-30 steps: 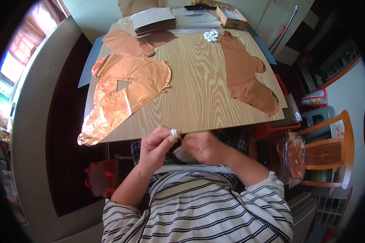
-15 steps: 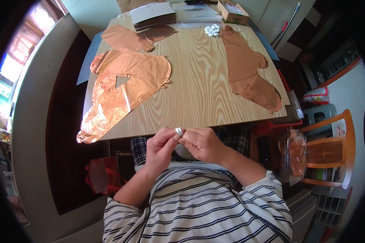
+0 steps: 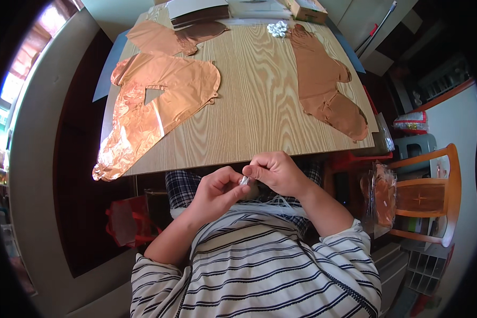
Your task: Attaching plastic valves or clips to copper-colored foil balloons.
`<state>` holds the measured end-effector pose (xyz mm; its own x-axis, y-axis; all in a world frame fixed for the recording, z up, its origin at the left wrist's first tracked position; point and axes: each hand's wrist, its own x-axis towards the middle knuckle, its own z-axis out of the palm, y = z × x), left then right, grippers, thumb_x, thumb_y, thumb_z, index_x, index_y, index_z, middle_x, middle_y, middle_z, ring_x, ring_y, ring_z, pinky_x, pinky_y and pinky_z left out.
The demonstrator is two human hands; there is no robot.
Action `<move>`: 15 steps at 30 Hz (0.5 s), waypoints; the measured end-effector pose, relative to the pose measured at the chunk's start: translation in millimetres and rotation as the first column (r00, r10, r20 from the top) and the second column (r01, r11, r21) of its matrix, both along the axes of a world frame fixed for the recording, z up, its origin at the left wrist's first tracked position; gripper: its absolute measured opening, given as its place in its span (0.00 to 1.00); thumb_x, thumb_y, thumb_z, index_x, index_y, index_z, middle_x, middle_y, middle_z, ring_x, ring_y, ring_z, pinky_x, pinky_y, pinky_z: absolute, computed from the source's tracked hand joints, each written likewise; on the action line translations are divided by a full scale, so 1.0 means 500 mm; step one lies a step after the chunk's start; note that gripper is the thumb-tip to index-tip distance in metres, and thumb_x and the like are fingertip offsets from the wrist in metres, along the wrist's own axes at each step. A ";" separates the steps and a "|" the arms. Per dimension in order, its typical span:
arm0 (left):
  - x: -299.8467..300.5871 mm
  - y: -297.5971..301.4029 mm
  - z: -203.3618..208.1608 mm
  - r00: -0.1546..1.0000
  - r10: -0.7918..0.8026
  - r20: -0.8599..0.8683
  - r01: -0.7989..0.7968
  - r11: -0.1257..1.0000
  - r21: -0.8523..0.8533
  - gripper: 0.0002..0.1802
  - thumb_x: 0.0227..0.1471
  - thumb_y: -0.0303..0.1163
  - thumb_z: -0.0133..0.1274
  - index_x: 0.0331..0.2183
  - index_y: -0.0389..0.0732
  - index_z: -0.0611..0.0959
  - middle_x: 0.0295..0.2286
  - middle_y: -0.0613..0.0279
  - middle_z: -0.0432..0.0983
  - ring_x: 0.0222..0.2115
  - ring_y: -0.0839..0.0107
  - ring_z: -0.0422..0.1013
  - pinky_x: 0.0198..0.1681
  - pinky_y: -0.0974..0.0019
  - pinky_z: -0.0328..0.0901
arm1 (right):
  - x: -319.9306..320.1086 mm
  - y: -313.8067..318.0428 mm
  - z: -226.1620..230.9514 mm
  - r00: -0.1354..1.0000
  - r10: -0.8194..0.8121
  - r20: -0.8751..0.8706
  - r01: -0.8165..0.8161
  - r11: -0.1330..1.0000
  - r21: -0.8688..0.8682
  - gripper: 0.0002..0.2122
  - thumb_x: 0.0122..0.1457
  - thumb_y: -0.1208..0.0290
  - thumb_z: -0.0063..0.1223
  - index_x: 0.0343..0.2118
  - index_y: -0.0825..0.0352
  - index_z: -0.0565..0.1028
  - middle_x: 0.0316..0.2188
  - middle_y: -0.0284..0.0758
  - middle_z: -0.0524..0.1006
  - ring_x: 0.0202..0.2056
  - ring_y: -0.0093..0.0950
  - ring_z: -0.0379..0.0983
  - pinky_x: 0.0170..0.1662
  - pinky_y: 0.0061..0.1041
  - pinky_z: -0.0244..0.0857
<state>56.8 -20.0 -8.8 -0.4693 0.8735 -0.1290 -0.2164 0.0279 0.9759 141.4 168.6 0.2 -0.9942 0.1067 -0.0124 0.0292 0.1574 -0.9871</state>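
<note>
Both hands have shifted since the frame half a second earlier: the right hand (image 3: 278,172) has turned so that its thumb shows uppermost, the left hand (image 3: 216,192) now sits slightly lower beside it, and a small white piece (image 3: 244,180) lies tilted between them. Left thumb and fingers are closed on this piece; right thumb and forefinger are pinched together at its upper end. It is held just beyond the near edge of the desk (image 3: 244,106), above the person's lap, where thin white strands (image 3: 282,201) trail over plaid cloth. Writing: a clear packet (image 3: 384,196) on the wooden chair (image 3: 423,197) at right carries small pale marks, and a red-edged packet (image 3: 411,122) farther back bears markings, all too small to read. Containers: the clear packet encloses folded copper-coloured foil; a cardboard box (image 3: 308,10) stands at the far right corner of the desk, its contents partly cut off by the upper edge of the view; a red bag (image 3: 130,220) with handles stands low at left, its contents not discernible. On the desk, a bright copper foil shape (image 3: 180,79) with a four-sided opening lies at left, near a second foil shape (image 3: 152,38) behind it; a third foil shape (image 3: 320,63) lies at right, its far end just beside a white rosette-like cluster (image 3: 277,29). A white-topped stack (image 3: 199,9) occupies the far left.
</note>
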 end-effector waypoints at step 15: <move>-0.002 0.005 -0.038 0.976 0.131 -0.176 -0.105 0.983 0.149 0.12 0.56 0.20 0.51 0.43 0.32 0.81 0.28 0.71 0.68 0.29 0.82 0.64 0.31 0.78 0.59 | 0.024 -0.041 0.000 0.868 0.059 -0.492 0.337 0.658 0.674 0.07 0.50 0.74 0.59 0.22 0.63 0.71 0.17 0.33 0.66 0.19 0.31 0.65 0.24 0.30 0.59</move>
<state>55.8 -17.3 -27.8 -0.5748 0.8137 0.0869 -0.0266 -0.1247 0.9918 153.4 148.3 0.4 -0.8320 0.0204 0.5545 -0.2809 0.8463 -0.4526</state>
